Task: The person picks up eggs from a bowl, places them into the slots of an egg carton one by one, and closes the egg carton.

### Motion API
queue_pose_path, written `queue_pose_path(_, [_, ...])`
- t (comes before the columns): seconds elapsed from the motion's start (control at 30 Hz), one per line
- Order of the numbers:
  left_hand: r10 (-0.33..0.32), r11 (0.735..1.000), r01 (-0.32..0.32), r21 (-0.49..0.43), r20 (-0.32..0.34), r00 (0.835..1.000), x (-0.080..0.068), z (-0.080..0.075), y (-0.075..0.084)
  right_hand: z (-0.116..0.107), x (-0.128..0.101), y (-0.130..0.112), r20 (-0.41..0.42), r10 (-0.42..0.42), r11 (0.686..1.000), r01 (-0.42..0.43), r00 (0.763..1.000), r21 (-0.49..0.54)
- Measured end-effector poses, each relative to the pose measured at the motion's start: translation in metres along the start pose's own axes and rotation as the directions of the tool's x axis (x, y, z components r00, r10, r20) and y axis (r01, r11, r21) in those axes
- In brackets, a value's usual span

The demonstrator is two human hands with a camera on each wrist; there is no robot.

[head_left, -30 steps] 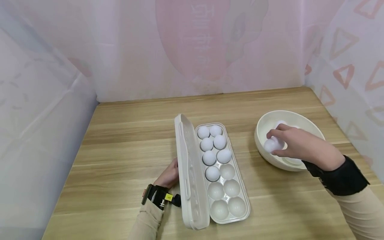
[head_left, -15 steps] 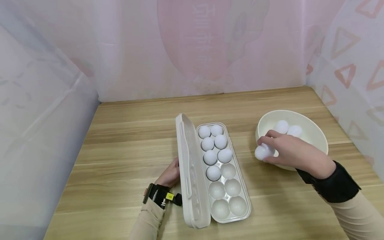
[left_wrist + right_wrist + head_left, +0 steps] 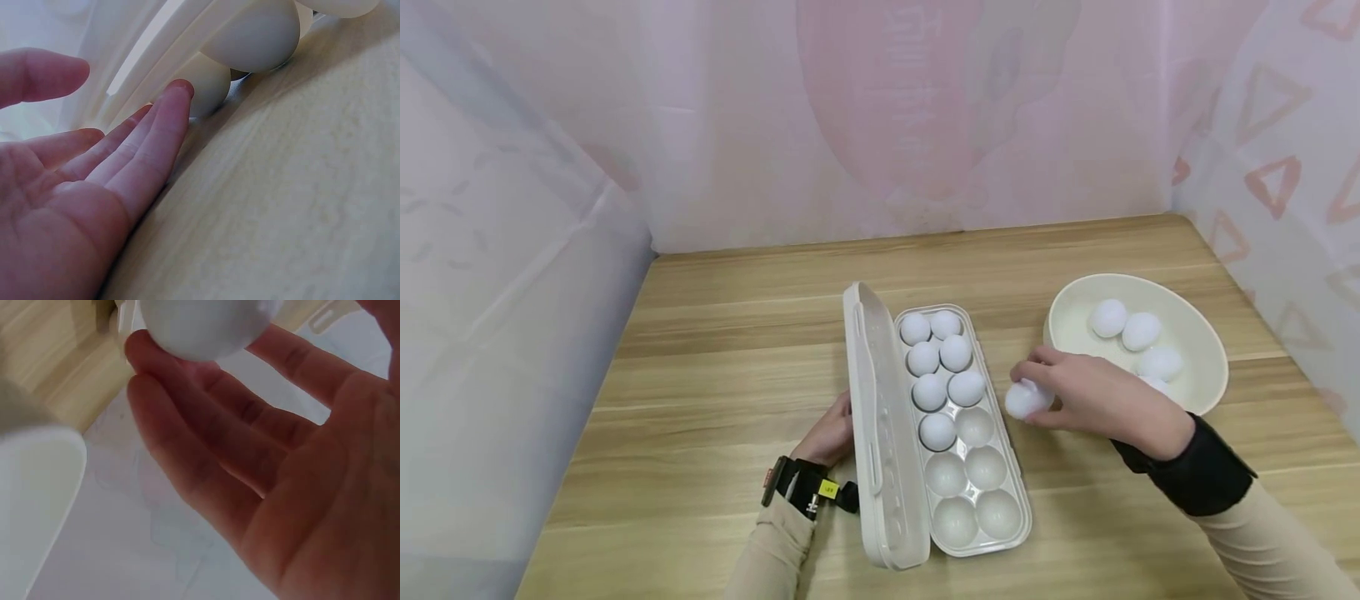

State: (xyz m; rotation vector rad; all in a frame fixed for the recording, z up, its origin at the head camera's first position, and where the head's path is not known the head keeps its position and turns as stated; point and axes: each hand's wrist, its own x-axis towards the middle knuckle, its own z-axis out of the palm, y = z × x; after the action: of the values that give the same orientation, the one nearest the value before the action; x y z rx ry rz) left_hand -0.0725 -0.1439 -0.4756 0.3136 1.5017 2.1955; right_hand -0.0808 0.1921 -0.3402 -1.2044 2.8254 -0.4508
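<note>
In the head view my right hand (image 3: 1093, 396) pinches a white egg (image 3: 1027, 400) between fingertips and thumb, over the table between the bowl and the egg carton. The right wrist view has the egg (image 3: 206, 325) at the fingertips, its top cut off by the frame. The cream egg carton (image 3: 976, 475) stands with its lid (image 3: 891, 442) raised on the left; white eggs (image 3: 937, 432) fill its far cups, and the near cups are bare. Behind the lid rests my left hand (image 3: 827, 433), partly hidden. The left wrist view has its fingers (image 3: 156, 150) extended against the carton's underside.
A cream bowl (image 3: 1206, 375) holding several white eggs (image 3: 1141, 331) stands at the right on the wooden table (image 3: 722, 350). Printed cloth sheets (image 3: 722, 150) rise along the table's back and sides.
My right hand has carried the egg out of the bowl, leftward toward the carton, uncovering the eggs left in the bowl. My left hand stays behind the lid.
</note>
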Motion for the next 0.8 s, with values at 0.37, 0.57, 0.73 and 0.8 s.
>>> queue_pose_path(0.37, [0.005, 1.000, -0.005, -0.016, 0.017, 1.000, -0.001, 0.002, 0.002, 0.024, 0.017, -0.012, -0.025, -0.197, 0.979, 0.195, 0.980, -0.064])
queue_pose_path(0.57, [0.007, 1.000, -0.006, -0.028, 0.017, 1.000, 0.000, 0.003, 0.003, 0.035, 0.024, -0.018, 0.004, -0.240, 0.963, 0.239, 0.971, -0.128])
queue_pose_path(0.73, [0.008, 1.000, -0.008, -0.020, 0.023, 1.000, 0.000, 0.003, 0.003, 0.047, 0.027, -0.021, 0.022, -0.273, 0.946, 0.272, 0.962, -0.176])
queue_pose_path(0.8, [0.011, 1.000, -0.011, -0.020, 0.023, 1.000, -0.001, 0.002, 0.003, 0.049, 0.029, -0.022, 0.012, -0.292, 0.937, 0.289, 0.956, -0.196])
